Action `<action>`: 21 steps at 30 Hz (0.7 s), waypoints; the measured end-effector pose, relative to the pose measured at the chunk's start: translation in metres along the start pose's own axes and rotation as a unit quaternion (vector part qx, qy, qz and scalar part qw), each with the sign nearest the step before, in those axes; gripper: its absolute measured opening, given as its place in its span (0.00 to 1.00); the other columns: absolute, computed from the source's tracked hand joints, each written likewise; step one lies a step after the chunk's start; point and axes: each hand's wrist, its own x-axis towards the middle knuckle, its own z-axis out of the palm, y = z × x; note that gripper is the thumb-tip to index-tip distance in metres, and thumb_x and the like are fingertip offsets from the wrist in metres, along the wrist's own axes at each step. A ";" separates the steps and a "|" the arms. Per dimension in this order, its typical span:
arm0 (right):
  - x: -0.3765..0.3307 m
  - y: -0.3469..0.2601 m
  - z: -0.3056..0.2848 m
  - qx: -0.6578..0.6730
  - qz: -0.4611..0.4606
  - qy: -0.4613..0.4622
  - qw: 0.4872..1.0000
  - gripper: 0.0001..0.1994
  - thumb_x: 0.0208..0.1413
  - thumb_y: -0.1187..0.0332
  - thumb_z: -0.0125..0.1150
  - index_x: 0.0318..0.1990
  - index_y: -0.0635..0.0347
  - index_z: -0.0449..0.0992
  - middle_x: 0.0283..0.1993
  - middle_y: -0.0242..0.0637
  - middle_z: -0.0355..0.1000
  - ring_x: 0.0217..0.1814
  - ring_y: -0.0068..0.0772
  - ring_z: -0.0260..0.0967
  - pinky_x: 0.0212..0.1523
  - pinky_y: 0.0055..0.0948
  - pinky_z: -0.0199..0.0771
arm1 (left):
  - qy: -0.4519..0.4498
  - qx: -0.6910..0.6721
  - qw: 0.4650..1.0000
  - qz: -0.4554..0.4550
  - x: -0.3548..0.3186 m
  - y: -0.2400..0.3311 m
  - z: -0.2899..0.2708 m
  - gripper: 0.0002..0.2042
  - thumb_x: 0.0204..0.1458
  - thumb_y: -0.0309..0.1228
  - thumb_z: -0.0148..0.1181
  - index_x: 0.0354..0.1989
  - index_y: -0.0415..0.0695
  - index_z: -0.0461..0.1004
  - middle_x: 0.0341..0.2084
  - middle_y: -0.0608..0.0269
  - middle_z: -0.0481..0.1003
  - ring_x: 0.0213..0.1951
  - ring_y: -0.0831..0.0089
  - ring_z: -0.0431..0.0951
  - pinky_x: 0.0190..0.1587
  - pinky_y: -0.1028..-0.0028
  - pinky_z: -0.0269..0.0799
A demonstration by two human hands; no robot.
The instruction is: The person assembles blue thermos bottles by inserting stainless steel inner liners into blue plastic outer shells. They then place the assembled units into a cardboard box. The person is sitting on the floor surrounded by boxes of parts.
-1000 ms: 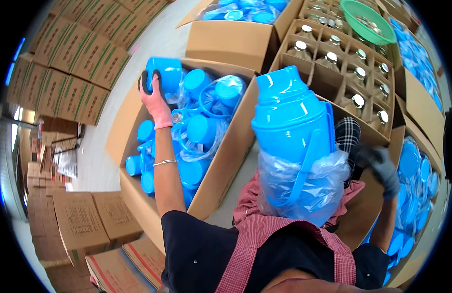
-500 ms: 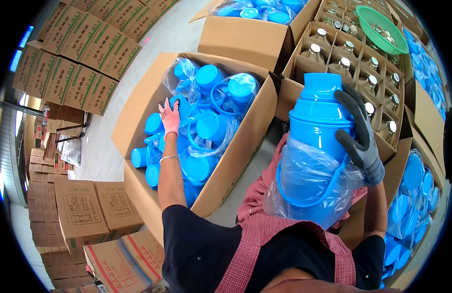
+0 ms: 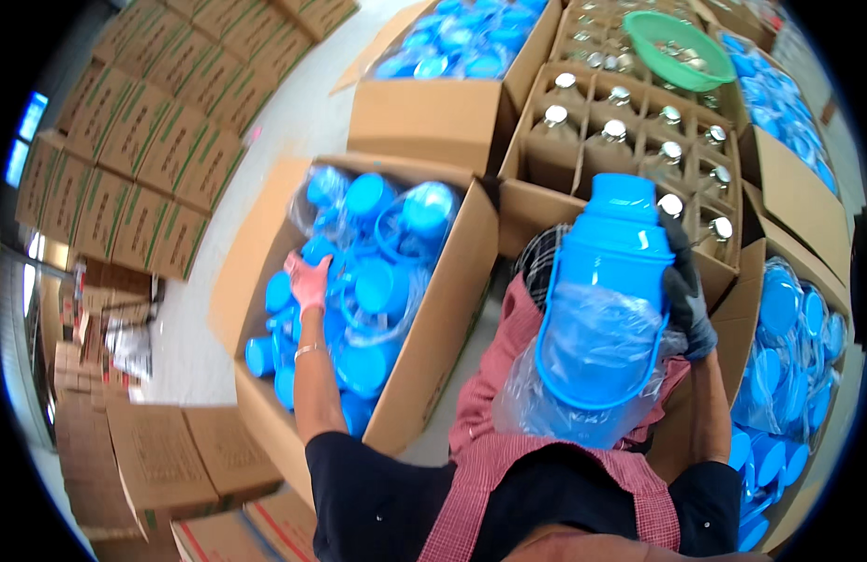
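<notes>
A tall blue plastic flask body [image 3: 607,281] with a stepped, rounded top and smooth glossy walls stands upright in the person's lap, over a red checked apron [image 3: 508,412]. Its lower half sits in a crinkled clear plastic bag [image 3: 583,375], and a thin blue hoop handle [image 3: 597,398] curves around the bagged part. The right hand [image 3: 686,295], in a dark grey knitted glove, wraps closed around the flask's right side near the shoulder and holds it.

The left hand [image 3: 309,279], in a pinkish glove with a thin bracelet at the wrist, reaches into an open brown corrugated cardboard box [image 3: 443,309] on the left; its fingers are spread flat on the bagged blue plastic parts [image 3: 377,281] inside, round caps and cylinders in clear film, and it grips none of them that can be seen.

Behind the flask, a divided cardboard carton [image 3: 630,122] holds rows of silvery glass liners with shiny round tops. A green plastic basin [image 3: 682,47] rests on its far edge. Flat stacked printed cartons [image 3: 143,140] line the floor at the left.

Half a second ago the flask stood a little higher and more to the centre; it has since sunk lower in the lap, while the left hand has stayed in the same box, moved slightly nearer.
</notes>
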 end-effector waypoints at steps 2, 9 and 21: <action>0.001 -0.001 -0.008 -0.008 0.007 -0.012 1.000 0.37 0.53 0.49 0.56 0.67 0.56 0.55 0.68 0.40 0.53 0.70 0.37 0.48 0.68 0.36 0.45 | 0.016 -0.044 0.998 -0.049 0.001 0.019 0.012 0.40 0.42 0.49 0.66 0.56 0.30 0.59 0.52 0.40 0.65 0.59 0.48 0.61 0.58 0.60 0.61; -0.002 -0.012 -0.004 0.027 0.000 -0.021 0.999 0.36 0.53 0.53 0.58 0.67 0.58 0.54 0.67 0.40 0.52 0.70 0.36 0.48 0.68 0.36 0.45 | -0.140 0.048 0.987 -0.060 -0.016 -0.002 0.037 0.32 0.45 0.48 0.63 0.54 0.39 0.63 0.49 0.45 0.67 0.53 0.48 0.68 0.54 0.57 0.67; 0.025 -0.011 -0.004 -0.114 0.017 0.087 0.990 0.23 0.63 0.56 0.48 0.59 0.61 0.63 0.55 0.41 0.65 0.60 0.31 0.59 0.61 0.29 0.56 | -0.320 0.197 0.918 0.131 0.023 0.116 -0.019 0.31 0.52 0.57 0.51 0.51 0.40 0.72 0.48 0.47 0.74 0.52 0.53 0.73 0.55 0.58 0.66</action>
